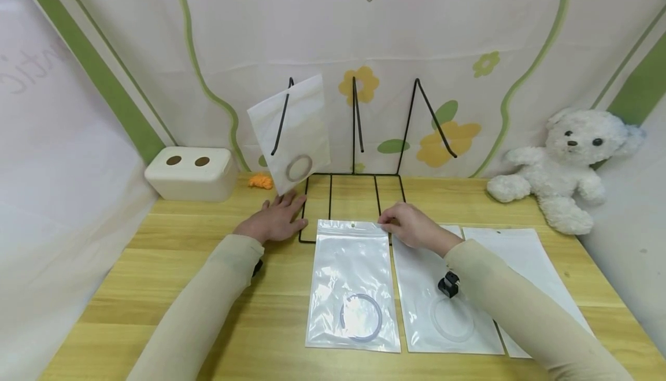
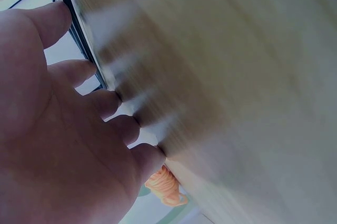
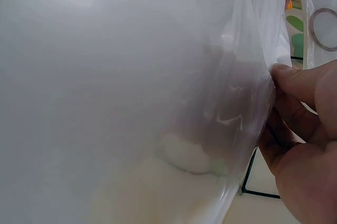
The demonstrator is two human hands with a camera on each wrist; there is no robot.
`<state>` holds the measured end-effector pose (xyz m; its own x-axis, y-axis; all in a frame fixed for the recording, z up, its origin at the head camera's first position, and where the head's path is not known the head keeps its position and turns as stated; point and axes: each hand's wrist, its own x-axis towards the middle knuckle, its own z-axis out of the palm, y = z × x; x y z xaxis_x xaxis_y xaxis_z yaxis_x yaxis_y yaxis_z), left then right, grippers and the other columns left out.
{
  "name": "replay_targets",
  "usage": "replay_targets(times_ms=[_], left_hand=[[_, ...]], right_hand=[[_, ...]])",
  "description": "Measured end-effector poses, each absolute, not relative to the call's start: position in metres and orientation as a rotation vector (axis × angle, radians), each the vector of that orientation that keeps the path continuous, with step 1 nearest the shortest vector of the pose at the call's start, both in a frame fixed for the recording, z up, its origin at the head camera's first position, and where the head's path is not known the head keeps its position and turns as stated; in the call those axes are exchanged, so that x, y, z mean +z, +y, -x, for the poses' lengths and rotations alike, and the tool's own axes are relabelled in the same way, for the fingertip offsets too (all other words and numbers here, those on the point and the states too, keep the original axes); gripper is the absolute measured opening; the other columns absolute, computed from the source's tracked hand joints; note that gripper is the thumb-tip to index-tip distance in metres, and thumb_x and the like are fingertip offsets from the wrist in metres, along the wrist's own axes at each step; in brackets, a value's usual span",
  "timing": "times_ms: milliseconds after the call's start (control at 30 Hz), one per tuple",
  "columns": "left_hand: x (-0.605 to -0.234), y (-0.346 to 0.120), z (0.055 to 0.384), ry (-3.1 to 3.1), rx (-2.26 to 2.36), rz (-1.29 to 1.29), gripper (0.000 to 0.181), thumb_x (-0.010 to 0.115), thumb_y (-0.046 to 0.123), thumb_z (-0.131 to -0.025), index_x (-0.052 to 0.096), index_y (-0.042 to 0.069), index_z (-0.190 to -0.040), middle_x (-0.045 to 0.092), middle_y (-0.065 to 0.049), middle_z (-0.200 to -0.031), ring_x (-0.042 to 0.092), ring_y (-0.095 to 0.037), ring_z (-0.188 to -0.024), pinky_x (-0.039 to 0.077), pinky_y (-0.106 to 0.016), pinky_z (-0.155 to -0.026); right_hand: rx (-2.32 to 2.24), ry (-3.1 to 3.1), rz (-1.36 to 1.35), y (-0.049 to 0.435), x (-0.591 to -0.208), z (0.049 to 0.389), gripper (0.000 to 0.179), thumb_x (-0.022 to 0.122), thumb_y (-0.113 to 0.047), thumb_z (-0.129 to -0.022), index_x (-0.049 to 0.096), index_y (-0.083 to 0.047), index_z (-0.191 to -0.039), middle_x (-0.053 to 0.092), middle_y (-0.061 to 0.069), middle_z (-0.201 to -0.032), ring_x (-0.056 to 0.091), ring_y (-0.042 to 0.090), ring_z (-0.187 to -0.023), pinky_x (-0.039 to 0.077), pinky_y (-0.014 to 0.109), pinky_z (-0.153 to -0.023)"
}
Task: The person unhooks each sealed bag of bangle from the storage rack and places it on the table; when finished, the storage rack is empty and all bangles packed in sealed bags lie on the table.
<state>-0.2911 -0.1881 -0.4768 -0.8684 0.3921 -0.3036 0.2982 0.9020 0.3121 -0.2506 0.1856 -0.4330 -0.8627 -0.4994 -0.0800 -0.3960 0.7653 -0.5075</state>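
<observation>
My right hand point(image 1: 411, 228) pinches the top right corner of a clear-fronted zip bag point(image 1: 346, 271) between thumb and fingers. Inside the bag's lower end shows a pale purple ring point(image 1: 379, 320). In the right wrist view the shiny bag point(image 3: 131, 87) fills most of the picture, beside the pinching hand point(image 3: 308, 113). My left hand point(image 1: 273, 220) rests on the table with fingers spread, at the left side of a black wire rack point(image 1: 354, 174); the left wrist view shows its palm point(image 2: 58, 129). Above it, another bag point(image 1: 296, 121) with a brownish ring hangs from the rack's left hook.
Two more bags lie to the right: one point(image 1: 416, 323) with a clear ring, partly under my right forearm, and another point(image 1: 507, 254). An orange bundle point(image 1: 261, 181) and a white box with two holes point(image 1: 192, 181) stand back left. A white teddy bear point(image 1: 567, 167) sits back right.
</observation>
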Motion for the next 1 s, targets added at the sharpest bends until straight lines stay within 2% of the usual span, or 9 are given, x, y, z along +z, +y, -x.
replay_targets(times_ms=[333,467,667,767,867,1000], left_hand=[[-0.46,-0.184,0.28,2.691,0.4,-0.525,0.079,0.041,0.061,-0.112,0.013,0.024,-0.176,0.002,-0.016,-0.183,0.005,-0.055,-0.166,0.006,-0.077,-0.129],[-0.454,-0.182,0.278,2.674,0.415,-0.509,0.078,0.042,0.06,-0.113,0.014,0.023,-0.176,0.002,-0.017,-0.183,0.005,-0.056,-0.165,0.005,-0.077,-0.13],[-0.472,-0.187,0.289,2.698,0.374,-0.512,0.08,0.042,0.062,-0.112,0.011,0.028,-0.176,-0.001,-0.012,-0.184,0.004,-0.052,-0.167,0.005,-0.076,-0.131],[-0.465,-0.186,0.285,2.703,0.374,-0.515,0.079,0.042,0.062,-0.112,0.012,0.027,-0.176,0.0,-0.013,-0.184,0.005,-0.053,-0.166,0.006,-0.076,-0.131],[-0.453,-0.184,0.277,2.69,0.403,-0.524,0.079,0.043,0.061,-0.112,0.014,0.024,-0.176,0.002,-0.017,-0.183,0.006,-0.056,-0.165,0.006,-0.076,-0.131],[-0.437,-0.179,0.266,2.67,0.408,-0.53,0.076,0.044,0.054,-0.114,0.016,0.018,-0.176,0.003,-0.022,-0.182,0.006,-0.059,-0.164,0.005,-0.076,-0.13]], right_hand=[[-0.72,2.726,0.756,0.189,-0.436,0.255,0.013,0.07,-0.007,-0.105,0.082,-0.011,-0.108,0.079,0.002,-0.104,0.07,0.017,-0.098,0.06,0.043,-0.089],[-0.748,2.718,0.756,0.191,-0.433,0.255,0.015,0.068,-0.01,-0.107,0.08,-0.009,-0.114,0.079,0.005,-0.111,0.071,0.021,-0.105,0.06,0.046,-0.094],[-0.788,2.758,0.654,0.205,-0.418,0.259,0.028,0.061,-0.019,-0.112,0.073,-0.005,-0.132,0.073,0.016,-0.133,0.068,0.035,-0.124,0.056,0.056,-0.106],[-0.713,2.814,0.617,0.217,-0.416,0.266,0.037,0.056,-0.023,-0.114,0.065,-0.004,-0.144,0.064,0.022,-0.148,0.059,0.045,-0.14,0.048,0.064,-0.116],[-0.641,2.824,0.584,0.23,-0.42,0.275,0.047,0.052,-0.025,-0.116,0.053,-0.002,-0.157,0.049,0.028,-0.163,0.044,0.05,-0.153,0.035,0.068,-0.125],[-0.593,2.783,0.571,0.242,-0.427,0.282,0.057,0.049,-0.027,-0.117,0.037,-0.003,-0.167,0.025,0.035,-0.173,0.025,0.057,-0.16,0.023,0.071,-0.129]])
